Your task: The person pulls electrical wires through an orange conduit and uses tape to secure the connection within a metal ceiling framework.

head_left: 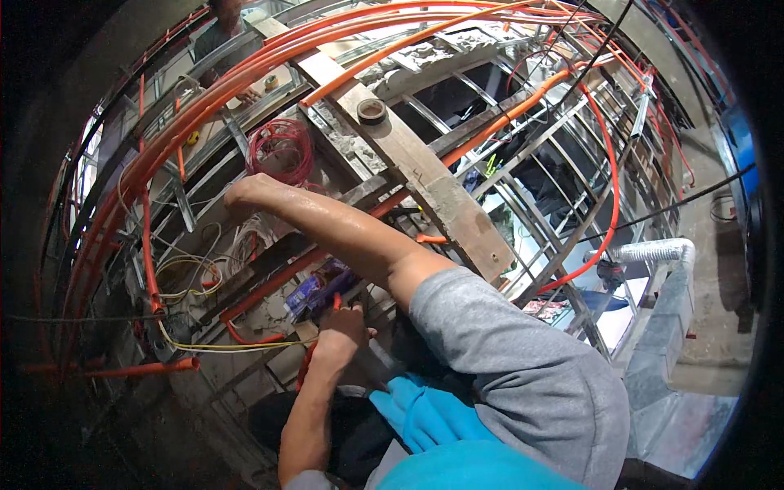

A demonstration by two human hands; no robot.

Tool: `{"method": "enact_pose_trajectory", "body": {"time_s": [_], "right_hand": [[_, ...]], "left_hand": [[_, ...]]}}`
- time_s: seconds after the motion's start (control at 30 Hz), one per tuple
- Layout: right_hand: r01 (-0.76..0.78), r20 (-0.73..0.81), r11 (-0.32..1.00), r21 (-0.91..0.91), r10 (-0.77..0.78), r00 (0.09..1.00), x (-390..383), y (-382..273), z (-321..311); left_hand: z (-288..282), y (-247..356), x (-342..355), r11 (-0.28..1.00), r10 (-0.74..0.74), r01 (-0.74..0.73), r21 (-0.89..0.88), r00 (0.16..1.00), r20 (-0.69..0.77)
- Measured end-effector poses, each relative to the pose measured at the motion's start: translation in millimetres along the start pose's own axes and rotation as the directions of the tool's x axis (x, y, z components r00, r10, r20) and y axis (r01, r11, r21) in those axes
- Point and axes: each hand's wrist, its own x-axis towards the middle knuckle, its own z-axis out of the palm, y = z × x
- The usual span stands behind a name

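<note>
My right arm stretches up and left across the frame. My right hand [238,196] bends away from me beside loose white wires [253,227], below a coil of red wire [276,151]; its fingers are hidden. Lower down, my left hand [345,331] is closed on a red object [336,301] that I cannot make out fully. Just above it lies a purple package [309,294], with an orange conduit [260,296] running behind. Thin yellow and white wires [188,343] trail leftward from near my left hand.
Orange conduits [163,171] arch over metal framing. A plank [457,212] carries a tape roll [371,111]. Another person [214,49] is at the upper left, a hand near the frame. At right are a silver flexible duct [645,253] and rigid ducting [678,416].
</note>
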Motion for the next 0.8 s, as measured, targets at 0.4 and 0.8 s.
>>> {"method": "enact_pose_trajectory", "body": {"time_s": [0.4,0.8], "right_hand": [[0.009,0.021,0.999,0.036,-0.010,1.000,-2.1,-2.7,2.9],[0.017,0.040,0.995,0.096,-0.021,0.999,-15.7,-10.4,-1.5]], "left_hand": [[-1.5,2.1,-1.9,0.997,-0.017,0.020,0.069,0.999,-0.044],[1.9,1.2,-2.7,0.998,-0.057,0.058,0.031,0.998,-0.033]]}}
